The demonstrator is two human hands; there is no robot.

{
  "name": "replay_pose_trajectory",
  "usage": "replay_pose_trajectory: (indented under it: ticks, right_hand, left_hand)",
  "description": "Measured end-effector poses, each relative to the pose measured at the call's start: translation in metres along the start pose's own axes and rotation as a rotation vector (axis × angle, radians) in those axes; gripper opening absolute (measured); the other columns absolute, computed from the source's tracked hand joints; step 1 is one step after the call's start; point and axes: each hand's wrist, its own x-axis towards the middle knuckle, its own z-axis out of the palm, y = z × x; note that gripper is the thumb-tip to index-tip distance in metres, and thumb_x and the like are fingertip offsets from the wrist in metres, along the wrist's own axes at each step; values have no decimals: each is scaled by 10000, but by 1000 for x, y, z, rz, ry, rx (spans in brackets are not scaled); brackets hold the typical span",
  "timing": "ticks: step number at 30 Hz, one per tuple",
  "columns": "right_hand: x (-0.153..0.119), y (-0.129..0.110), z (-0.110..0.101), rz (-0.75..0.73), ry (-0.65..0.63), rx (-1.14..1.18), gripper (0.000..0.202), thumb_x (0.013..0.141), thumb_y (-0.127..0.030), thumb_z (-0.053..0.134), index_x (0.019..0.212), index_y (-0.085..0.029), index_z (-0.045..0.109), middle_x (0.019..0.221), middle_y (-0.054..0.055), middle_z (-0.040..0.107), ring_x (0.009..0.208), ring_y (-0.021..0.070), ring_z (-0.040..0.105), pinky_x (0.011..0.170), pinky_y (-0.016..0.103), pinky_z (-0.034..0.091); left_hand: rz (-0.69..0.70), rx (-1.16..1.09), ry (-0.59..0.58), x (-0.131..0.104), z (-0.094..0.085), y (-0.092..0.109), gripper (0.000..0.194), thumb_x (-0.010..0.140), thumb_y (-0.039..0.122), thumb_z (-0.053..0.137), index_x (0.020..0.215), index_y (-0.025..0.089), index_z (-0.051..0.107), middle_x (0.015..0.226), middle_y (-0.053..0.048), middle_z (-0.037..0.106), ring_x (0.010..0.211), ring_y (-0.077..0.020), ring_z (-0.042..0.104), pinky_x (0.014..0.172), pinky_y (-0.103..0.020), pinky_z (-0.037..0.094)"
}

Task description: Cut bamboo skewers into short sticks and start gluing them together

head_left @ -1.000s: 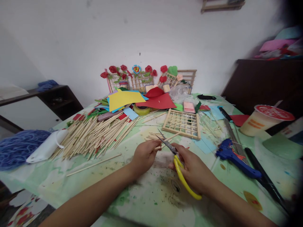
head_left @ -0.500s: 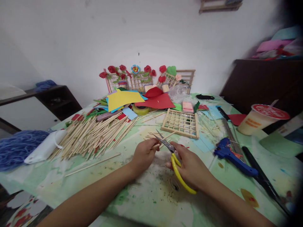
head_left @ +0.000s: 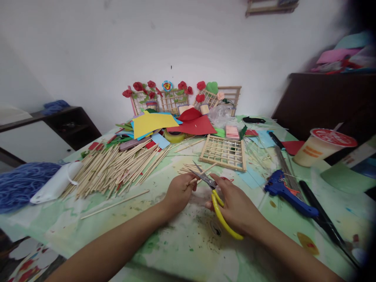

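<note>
My left hand (head_left: pixel 179 192) is closed, pinching a thin wooden stick (head_left: pixel 209 169) that slants up to the right. In my right hand (head_left: pixel 235 201) is a pair of scissors (head_left: pixel 219 211) with yellow handles and metal blades. The blades are parted and cross the stick just beyond my left fingertips. Several short cut sticks (head_left: pixel 188 167) lie on the table right behind my left hand. Past the blade tips sits a wooden stick lattice (head_left: pixel 223 152).
A big heap of wooden sticks (head_left: pixel 117 168) spreads on the left, beside blue yarn (head_left: pixel 26 184). Coloured paper (head_left: pixel 154 124) and paper flowers (head_left: pixel 182 85) are at the back. On the right are a blue glue gun (head_left: pixel 290 196) and a cup (head_left: pixel 323 150).
The view has shifted very slightly. Both hands, the stick and the parted scissors stay in nearly the same position.
</note>
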Motion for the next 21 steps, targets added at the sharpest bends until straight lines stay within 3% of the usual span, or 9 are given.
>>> replay_pose_trajectory:
  ticks: [12,21]
  right_hand:
    - [0,6,-1,-11,-26,101,727,741,-414,595,1398,-251,327,1315,101,495,1150,276,494,936,415,390]
    - [3,5,-2,-26,-20,67,737,736,-445,593,1389,-210,346,1246,134,530,1117,287,508,921,426,395]
  left_hand:
    - [-37,-45,-53,2,0,1,420,930,331,329,607,170,544,648,1,591,622,-115,535,644,-217,403]
    - [-8,3,-32,1,-4,6,319,893,258,379,654,171,571,635,-4,603,597,-120,540,611,-221,406]
